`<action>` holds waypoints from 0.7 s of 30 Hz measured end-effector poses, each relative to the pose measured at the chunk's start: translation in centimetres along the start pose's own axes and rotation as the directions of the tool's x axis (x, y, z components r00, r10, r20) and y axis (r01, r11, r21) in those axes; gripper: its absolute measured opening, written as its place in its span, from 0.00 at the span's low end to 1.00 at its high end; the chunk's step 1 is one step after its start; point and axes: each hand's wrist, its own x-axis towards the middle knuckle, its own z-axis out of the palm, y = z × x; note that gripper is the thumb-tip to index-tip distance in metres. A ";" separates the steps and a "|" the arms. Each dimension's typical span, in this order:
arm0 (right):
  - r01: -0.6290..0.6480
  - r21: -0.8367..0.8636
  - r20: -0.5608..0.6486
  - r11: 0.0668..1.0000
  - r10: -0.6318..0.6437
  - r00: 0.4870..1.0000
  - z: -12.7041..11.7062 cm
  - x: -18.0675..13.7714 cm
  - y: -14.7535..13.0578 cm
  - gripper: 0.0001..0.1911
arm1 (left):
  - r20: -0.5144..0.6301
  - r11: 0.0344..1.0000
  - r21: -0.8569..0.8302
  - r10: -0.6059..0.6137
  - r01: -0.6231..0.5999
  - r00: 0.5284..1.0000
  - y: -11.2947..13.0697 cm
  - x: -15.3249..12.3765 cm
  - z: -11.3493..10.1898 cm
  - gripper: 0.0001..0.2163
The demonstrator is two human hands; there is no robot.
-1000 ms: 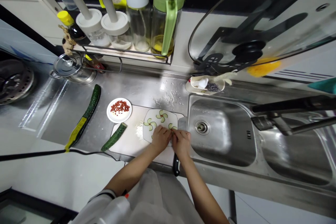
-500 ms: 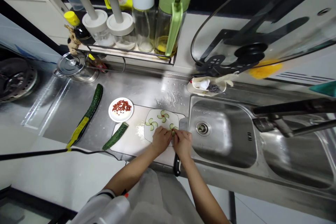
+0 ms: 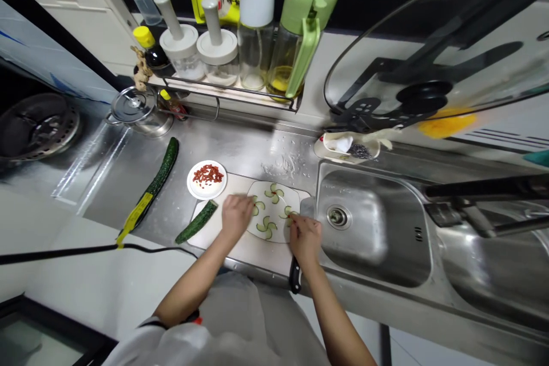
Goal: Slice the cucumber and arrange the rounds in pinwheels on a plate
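Observation:
On a white squarish plate [image 3: 278, 227] lie several pinwheels of thin cucumber slices, among them a top one [image 3: 273, 193] and a bottom one [image 3: 266, 227]. My right hand [image 3: 306, 240] is at the plate's right side, thumb and fingers pinched beside the right pinwheel [image 3: 287, 213]; what they hold is too small to make out. My left hand [image 3: 235, 217] is over the plate's left edge, its fingertips smeared by motion. Beside it rest a cut cucumber piece [image 3: 196, 222] and a small white plate [image 3: 190, 187] of dried red berries [image 3: 208, 174].
Under the plate is a pale cutting board [image 3: 234, 183]. A knife's black handle [image 3: 295, 275] juts over the counter edge near my right wrist. To the left lies a whole cucumber [image 3: 163, 174]; to the right is a steel sink [image 3: 373, 223]. A rack [image 3: 240, 89] holds jars and bottles behind.
My left hand has moved left, away from my right hand, uncovering the bottom pinwheel. My right hand stays by the plate's right side. The whole view has shifted a little.

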 end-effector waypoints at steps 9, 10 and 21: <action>0.062 -0.007 0.030 0.998 -0.062 0.998 1.0 0.3 -2.5 0.15 | -0.188 0.803 0.286 -0.488 0.523 0.852 -9.8 2.4 -5.7 0.16; 0.069 -0.009 0.029 0.998 -0.069 0.997 1.1 0.2 -2.6 0.15 | -0.194 0.783 0.299 -0.510 0.545 0.838 -10.5 2.5 -6.0 0.16; 0.067 -0.012 0.021 0.998 -0.066 0.998 1.6 -0.3 -3.6 0.15 | -0.221 0.708 0.322 -0.589 0.629 0.777 -13.2 4.1 -5.9 0.13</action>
